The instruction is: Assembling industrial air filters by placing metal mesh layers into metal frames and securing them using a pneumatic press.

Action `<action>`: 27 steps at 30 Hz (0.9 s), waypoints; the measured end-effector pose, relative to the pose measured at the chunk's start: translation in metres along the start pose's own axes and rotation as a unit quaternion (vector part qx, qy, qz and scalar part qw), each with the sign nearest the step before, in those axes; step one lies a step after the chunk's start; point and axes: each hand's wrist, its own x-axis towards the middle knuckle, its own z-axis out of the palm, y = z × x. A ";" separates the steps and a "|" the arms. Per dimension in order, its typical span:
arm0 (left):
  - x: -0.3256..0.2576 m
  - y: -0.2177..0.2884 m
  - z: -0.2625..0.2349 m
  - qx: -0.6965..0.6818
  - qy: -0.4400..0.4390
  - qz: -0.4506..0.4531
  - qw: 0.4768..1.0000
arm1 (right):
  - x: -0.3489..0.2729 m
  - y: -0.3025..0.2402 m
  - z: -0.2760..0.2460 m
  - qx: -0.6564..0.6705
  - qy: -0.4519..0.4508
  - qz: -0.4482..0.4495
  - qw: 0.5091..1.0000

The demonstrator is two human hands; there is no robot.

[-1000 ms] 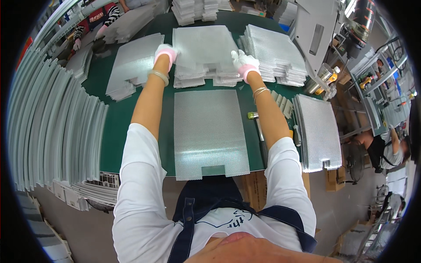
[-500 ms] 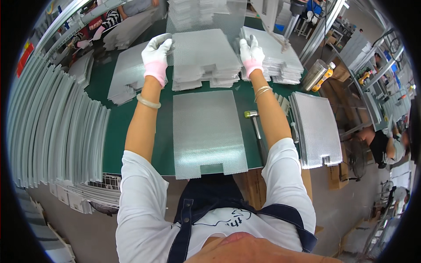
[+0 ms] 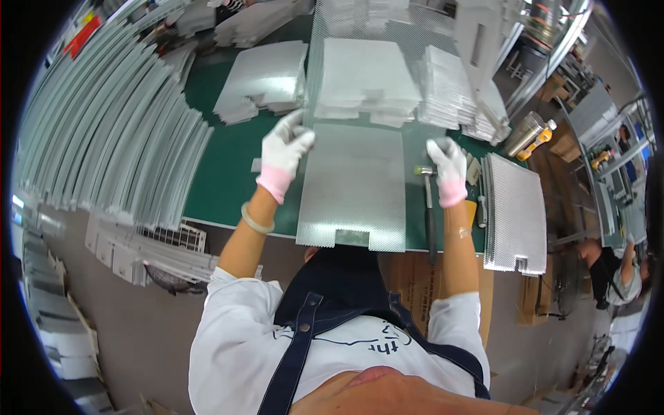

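A see-through metal mesh sheet [image 3: 384, 29] stands upright over the far part of the table, with the stacks showing through it. My left hand [image 3: 287, 144], in a white glove with a pink cuff, is closed at its left edge. My right hand [image 3: 448, 164], gloved alike and slightly blurred, is closed by its right edge; the lower border of the sheet is hard to make out. Between my forearms another mesh sheet [image 3: 353, 183] lies flat, its notch toward me. A hammer [image 3: 428, 200] with a black handle lies beside it, left of my right wrist.
Mesh stacks [image 3: 266, 75] [image 3: 366, 76] [image 3: 446, 86] line the green table's [image 3: 228, 162] far side. Many sheets stand in a row [image 3: 111, 131] at left. A notched stack [image 3: 515, 214], a screwdriver [image 3: 481, 211], a steel tumbler [image 3: 526, 135] and an orange bottle [image 3: 538, 140] are at right.
Both hands have come back from the far stacks toward me, bringing the upright mesh sheet nearer. The whole view has shifted, so the table sits farther right and higher.
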 end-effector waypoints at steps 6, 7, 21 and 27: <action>-0.088 -0.027 -0.014 0.051 0.026 -0.075 0.996 | -0.086 0.017 0.000 -0.202 0.016 0.009 0.979; -0.094 -0.034 -0.021 0.069 0.024 -0.076 0.994 | -0.094 0.017 0.003 -0.203 0.005 0.007 0.979; -0.094 -0.074 -0.033 0.324 -0.031 -0.138 0.935 | -0.096 0.077 0.004 -0.235 -0.033 0.069 0.969; -0.095 -0.083 -0.034 0.343 -0.023 -0.146 0.927 | -0.095 0.088 0.004 -0.266 -0.025 0.088 0.959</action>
